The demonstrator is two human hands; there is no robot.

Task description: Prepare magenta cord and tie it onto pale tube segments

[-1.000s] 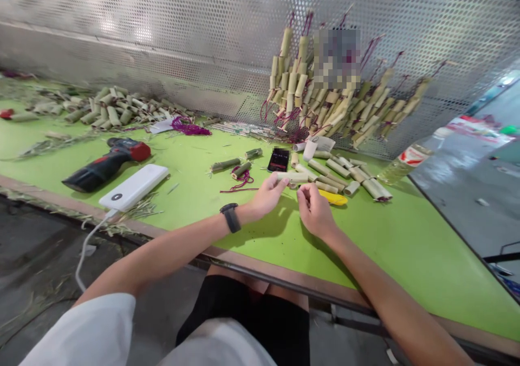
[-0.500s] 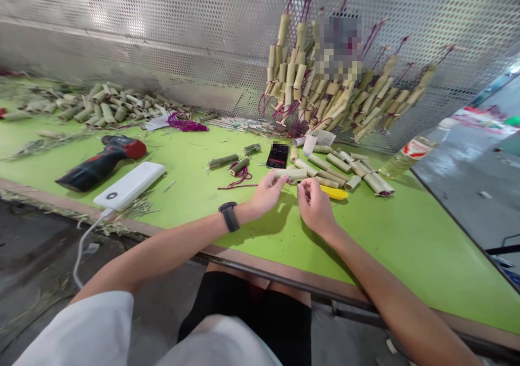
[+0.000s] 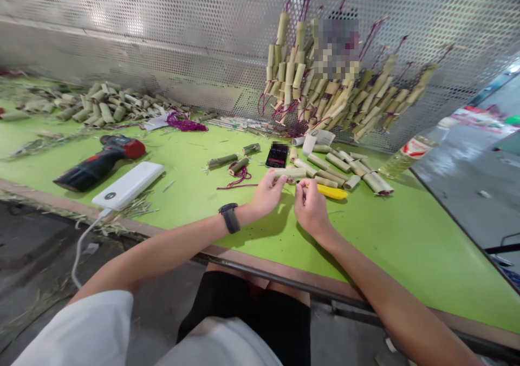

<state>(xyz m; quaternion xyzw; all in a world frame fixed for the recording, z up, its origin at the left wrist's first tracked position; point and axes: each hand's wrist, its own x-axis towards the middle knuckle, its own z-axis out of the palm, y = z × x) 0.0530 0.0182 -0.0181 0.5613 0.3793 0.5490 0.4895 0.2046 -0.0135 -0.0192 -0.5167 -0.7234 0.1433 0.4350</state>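
My left hand (image 3: 268, 194), with a dark watch on its wrist, grips a pale bamboo tube (image 3: 295, 173) above the green table (image 3: 260, 247). Close to the tube's right end is my right hand (image 3: 309, 202), its fingers pinched together; what they hold, if anything, is too small to make out. A yellow-handled tool (image 3: 332, 192) lies just beyond the right hand. Short bamboo tubes (image 3: 338, 162) lie loose behind it. A phone (image 3: 277, 156) rests behind the left hand, and purple string (image 3: 240, 177) lies beside a short tube to the left.
On the left are a cordless drill (image 3: 101, 161), a white power bank (image 3: 129, 185) with a cable, and a pile of bamboo pieces (image 3: 108, 106). Strung bamboo bundles (image 3: 325, 92) lean on the perforated metal screen (image 3: 162, 30). A bottle (image 3: 414, 149) stands at the right.
My right hand has shifted slightly left, showing more of the yellow handle. My left hand still holds the tube in nearly the same place.
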